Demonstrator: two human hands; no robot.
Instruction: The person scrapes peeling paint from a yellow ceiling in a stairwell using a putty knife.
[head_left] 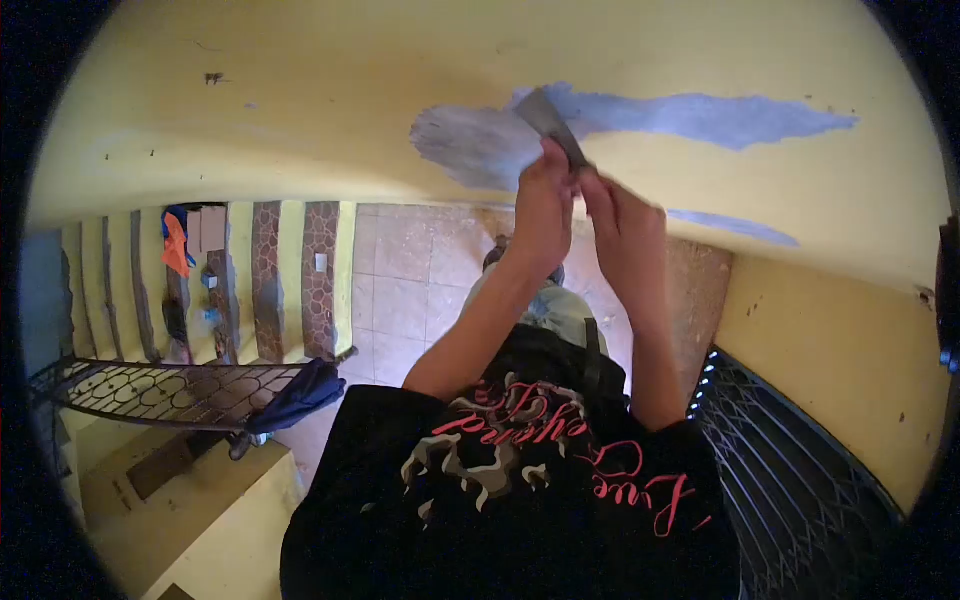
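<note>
Both my arms reach out to a yellow wall (pixel 300 90). My left hand (pixel 545 205) grips the handle of a putty knife (pixel 550 115). Its grey blade lies flat against a grey filler patch (pixel 470 145) on the wall. My right hand (pixel 622 228) sits just to the right, and its fingertips touch the lower end of the tool's handle. Another long grey patch (pixel 720 115) runs off to the right of the blade, with a thinner streak (pixel 735 228) below it. My black shirt with red lettering (pixel 560 470) fills the bottom of the view.
A metal grille railing (pixel 170 385) with a dark blue cloth (pixel 300 395) draped on it stands at the lower left. Another grille (pixel 790 470) is at the lower right. Tiled floor (pixel 400 290) lies below, with striped yellow pillars (pixel 290 280) and hanging clothes (pixel 178 245) at the left.
</note>
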